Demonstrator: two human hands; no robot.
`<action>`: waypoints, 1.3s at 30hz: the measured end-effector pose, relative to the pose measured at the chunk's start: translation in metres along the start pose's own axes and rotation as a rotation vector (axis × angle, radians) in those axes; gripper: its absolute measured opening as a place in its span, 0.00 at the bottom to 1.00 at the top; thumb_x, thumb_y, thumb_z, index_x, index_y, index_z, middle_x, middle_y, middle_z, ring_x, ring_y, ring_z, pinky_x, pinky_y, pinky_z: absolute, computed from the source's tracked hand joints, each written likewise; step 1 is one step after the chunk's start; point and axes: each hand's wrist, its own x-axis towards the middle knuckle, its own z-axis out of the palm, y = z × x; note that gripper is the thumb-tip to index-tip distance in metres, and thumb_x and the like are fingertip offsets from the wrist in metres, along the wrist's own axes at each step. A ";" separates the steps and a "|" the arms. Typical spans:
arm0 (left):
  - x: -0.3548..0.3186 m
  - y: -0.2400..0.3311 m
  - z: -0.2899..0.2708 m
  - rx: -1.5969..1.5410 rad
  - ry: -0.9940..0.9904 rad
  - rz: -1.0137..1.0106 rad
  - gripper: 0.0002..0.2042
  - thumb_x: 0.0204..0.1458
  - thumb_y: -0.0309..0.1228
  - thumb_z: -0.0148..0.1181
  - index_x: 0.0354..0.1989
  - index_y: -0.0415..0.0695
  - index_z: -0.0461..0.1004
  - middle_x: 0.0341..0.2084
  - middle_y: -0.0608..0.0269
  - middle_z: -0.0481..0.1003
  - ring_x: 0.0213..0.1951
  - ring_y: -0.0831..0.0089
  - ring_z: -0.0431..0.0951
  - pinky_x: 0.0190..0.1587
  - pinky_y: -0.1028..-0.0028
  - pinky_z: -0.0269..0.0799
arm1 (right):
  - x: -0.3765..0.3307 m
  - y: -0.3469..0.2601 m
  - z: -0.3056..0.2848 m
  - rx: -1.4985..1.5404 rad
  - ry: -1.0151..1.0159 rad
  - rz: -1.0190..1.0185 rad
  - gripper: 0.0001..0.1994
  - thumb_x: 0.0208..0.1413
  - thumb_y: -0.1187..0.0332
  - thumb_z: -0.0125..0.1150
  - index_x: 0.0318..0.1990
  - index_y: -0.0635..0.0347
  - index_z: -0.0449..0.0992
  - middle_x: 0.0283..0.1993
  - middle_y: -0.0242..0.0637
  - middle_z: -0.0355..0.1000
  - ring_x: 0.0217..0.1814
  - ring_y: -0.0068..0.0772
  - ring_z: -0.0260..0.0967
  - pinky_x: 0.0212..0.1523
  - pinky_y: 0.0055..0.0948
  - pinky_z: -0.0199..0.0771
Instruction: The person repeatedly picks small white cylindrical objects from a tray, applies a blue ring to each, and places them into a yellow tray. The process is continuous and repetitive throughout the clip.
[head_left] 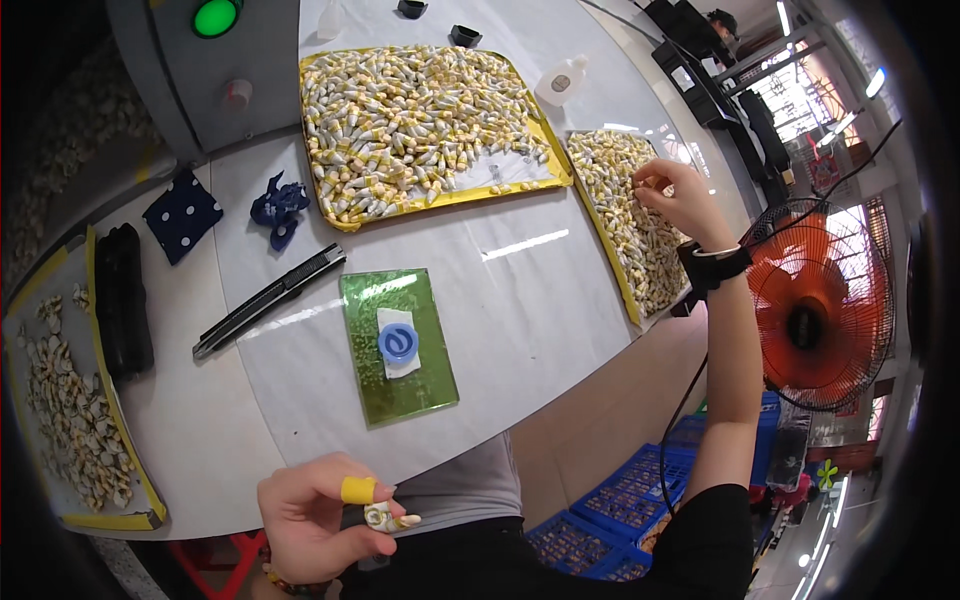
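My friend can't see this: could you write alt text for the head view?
A person's left hand holds a small white-and-yellow piece while the right hand is over a yellow-rimmed tray of similar pieces. On the table lie a utility knife and a green slab.

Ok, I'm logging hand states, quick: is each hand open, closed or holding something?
Left hand: closed, holding a small piece.
Right hand: curled at the right-hand pile; can't tell whether it holds anything.
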 end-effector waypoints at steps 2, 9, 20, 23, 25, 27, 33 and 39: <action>0.001 0.001 -0.001 0.000 0.004 0.001 0.16 0.39 0.24 0.75 0.36 0.32 0.76 0.31 0.52 0.77 0.33 0.67 0.81 0.38 0.70 0.79 | 0.003 0.000 0.007 0.034 -0.035 0.082 0.08 0.49 0.72 0.63 0.37 0.65 0.76 0.31 0.34 0.74 0.31 0.24 0.68 0.34 0.25 0.69; 0.002 0.002 -0.003 -0.026 -0.002 -0.022 0.17 0.38 0.24 0.76 0.35 0.32 0.76 0.30 0.52 0.77 0.33 0.67 0.81 0.38 0.71 0.78 | 0.004 0.008 0.012 0.061 -0.023 0.079 0.07 0.47 0.75 0.62 0.34 0.65 0.73 0.25 0.33 0.69 0.29 0.24 0.67 0.33 0.25 0.68; 0.005 0.000 -0.009 -0.045 -0.093 -0.016 0.17 0.37 0.20 0.75 0.37 0.32 0.77 0.32 0.52 0.78 0.34 0.69 0.80 0.39 0.74 0.75 | 0.004 -0.003 0.002 -0.012 0.049 -0.002 0.05 0.48 0.74 0.61 0.32 0.64 0.75 0.24 0.40 0.70 0.28 0.27 0.68 0.30 0.27 0.68; 0.004 0.001 -0.008 -0.029 -0.101 -0.018 0.17 0.37 0.19 0.74 0.38 0.32 0.77 0.32 0.52 0.78 0.35 0.69 0.80 0.41 0.73 0.75 | -0.003 -0.033 -0.006 0.114 0.147 0.048 0.03 0.50 0.75 0.59 0.32 0.65 0.74 0.24 0.34 0.69 0.29 0.18 0.67 0.29 0.21 0.67; 0.006 0.003 -0.005 -0.010 -0.093 -0.021 0.17 0.37 0.22 0.75 0.36 0.32 0.76 0.30 0.52 0.78 0.32 0.69 0.80 0.37 0.74 0.76 | -0.014 -0.071 -0.012 0.400 0.121 -0.012 0.03 0.51 0.79 0.57 0.33 0.65 0.76 0.27 0.30 0.70 0.29 0.16 0.67 0.29 0.19 0.66; 0.007 0.006 -0.002 0.034 -0.056 -0.011 0.19 0.36 0.30 0.78 0.33 0.32 0.75 0.26 0.52 0.76 0.28 0.69 0.79 0.29 0.76 0.77 | -0.023 -0.111 -0.010 0.513 0.064 -0.211 0.05 0.50 0.81 0.58 0.34 0.65 0.77 0.28 0.31 0.71 0.30 0.18 0.68 0.29 0.20 0.67; 0.005 0.004 -0.004 -0.065 -0.034 -0.014 0.20 0.37 0.33 0.77 0.33 0.34 0.75 0.25 0.52 0.76 0.28 0.69 0.78 0.29 0.76 0.76 | -0.048 -0.202 0.004 0.637 -0.249 -0.578 0.12 0.42 0.83 0.65 0.37 0.62 0.80 0.30 0.36 0.74 0.30 0.33 0.72 0.30 0.28 0.71; 0.004 0.008 -0.002 -0.121 0.000 -0.023 0.21 0.36 0.36 0.76 0.33 0.35 0.75 0.24 0.53 0.77 0.29 0.68 0.78 0.31 0.74 0.76 | -0.034 -0.227 0.021 0.292 -0.161 -0.938 0.12 0.40 0.76 0.61 0.36 0.60 0.78 0.29 0.33 0.70 0.32 0.34 0.69 0.28 0.28 0.72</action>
